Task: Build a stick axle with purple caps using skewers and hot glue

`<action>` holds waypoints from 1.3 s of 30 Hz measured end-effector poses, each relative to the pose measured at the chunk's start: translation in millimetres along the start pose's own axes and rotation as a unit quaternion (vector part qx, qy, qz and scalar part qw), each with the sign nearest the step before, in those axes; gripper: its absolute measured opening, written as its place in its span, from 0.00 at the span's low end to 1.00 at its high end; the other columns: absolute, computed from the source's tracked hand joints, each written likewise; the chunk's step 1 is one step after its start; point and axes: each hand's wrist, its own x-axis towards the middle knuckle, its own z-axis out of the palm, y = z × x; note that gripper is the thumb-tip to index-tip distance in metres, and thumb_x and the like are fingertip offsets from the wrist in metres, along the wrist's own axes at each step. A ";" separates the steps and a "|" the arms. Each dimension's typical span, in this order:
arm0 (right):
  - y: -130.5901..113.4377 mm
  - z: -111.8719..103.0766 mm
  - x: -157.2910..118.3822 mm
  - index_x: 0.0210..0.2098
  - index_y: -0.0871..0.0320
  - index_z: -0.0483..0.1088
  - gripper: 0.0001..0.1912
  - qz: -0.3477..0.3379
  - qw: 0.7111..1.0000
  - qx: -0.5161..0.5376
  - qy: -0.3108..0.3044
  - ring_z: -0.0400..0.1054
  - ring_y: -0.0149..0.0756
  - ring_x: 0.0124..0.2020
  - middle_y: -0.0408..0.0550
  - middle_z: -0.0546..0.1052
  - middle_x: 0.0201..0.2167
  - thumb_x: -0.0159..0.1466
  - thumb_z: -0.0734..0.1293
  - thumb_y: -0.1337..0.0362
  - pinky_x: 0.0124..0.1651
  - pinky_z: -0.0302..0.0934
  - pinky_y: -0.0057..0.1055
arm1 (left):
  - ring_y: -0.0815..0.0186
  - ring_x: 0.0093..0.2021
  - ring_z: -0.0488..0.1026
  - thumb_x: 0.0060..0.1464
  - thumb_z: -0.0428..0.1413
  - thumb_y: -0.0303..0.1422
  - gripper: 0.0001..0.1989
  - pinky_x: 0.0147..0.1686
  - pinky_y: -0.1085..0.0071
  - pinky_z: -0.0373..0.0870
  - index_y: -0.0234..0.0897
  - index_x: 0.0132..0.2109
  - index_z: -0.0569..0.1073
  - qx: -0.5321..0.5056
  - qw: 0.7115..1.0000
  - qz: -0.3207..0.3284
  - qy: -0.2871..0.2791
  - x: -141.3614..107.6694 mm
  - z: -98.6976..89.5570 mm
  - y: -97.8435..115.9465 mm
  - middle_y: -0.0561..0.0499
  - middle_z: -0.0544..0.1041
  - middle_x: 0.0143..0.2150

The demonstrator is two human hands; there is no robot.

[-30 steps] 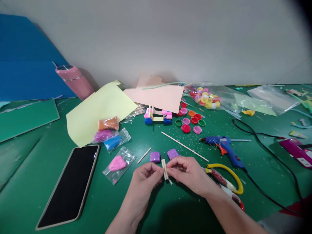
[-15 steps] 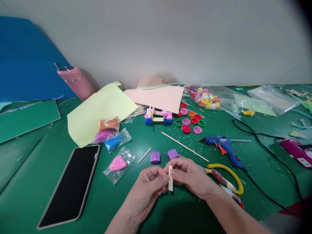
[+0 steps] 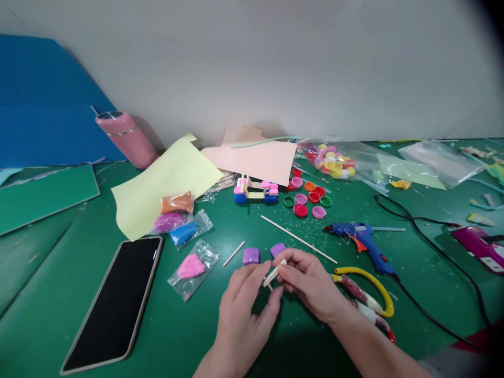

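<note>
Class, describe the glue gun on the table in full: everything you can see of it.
The glue gun has a blue, plastic-looking body, an orange-red trigger and a dark nozzle pointing left. A translucent stick juts from its back; a black cord leaves the handle. It lies on its side on the green table, with no hand on it.

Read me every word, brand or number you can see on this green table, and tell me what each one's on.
No text can be read anywhere.
Blue glue gun with an orange trigger: any marking is too small to read.
Magenta plastic device at the right edge: pale patches, too blurred to read.
Black-screened phone in a pale case: screen dark, no text.
</note>
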 end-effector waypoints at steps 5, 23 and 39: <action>-0.5 1.1 -0.5 0.29 0.60 0.70 0.09 0.012 1.000 -0.005 0.006 0.53 0.23 0.19 0.38 0.64 0.19 0.55 0.70 0.60 0.23 0.47 0.21 | 0.64 0.32 0.71 0.47 0.56 0.21 0.17 0.33 0.71 0.68 0.38 0.45 0.71 0.047 0.997 0.063 -0.025 -2.1 1.2 -4.7 0.48 0.76 0.33; -4.8 -1.1 -2.1 0.29 0.59 0.70 0.08 -0.008 0.999 -0.053 0.006 0.57 0.23 0.22 0.37 0.64 0.20 0.54 0.70 0.61 0.26 0.52 0.21 | 0.67 0.23 0.69 0.48 0.55 0.25 0.08 0.24 0.75 0.64 0.39 0.34 0.78 -0.050 0.994 -0.087 -0.052 3.8 -4.5 1.6 0.51 0.74 0.23; -8.4 0.1 -3.7 0.31 0.58 0.71 0.11 -0.012 0.996 -0.093 0.003 0.62 0.27 0.23 0.40 0.70 0.22 0.53 0.70 0.57 0.27 0.56 0.23 | 0.70 0.23 0.64 0.46 0.58 0.34 0.08 0.24 0.75 0.62 0.35 0.34 0.77 -0.280 0.897 -0.337 -0.055 7.4 -3.9 3.2 0.52 0.72 0.23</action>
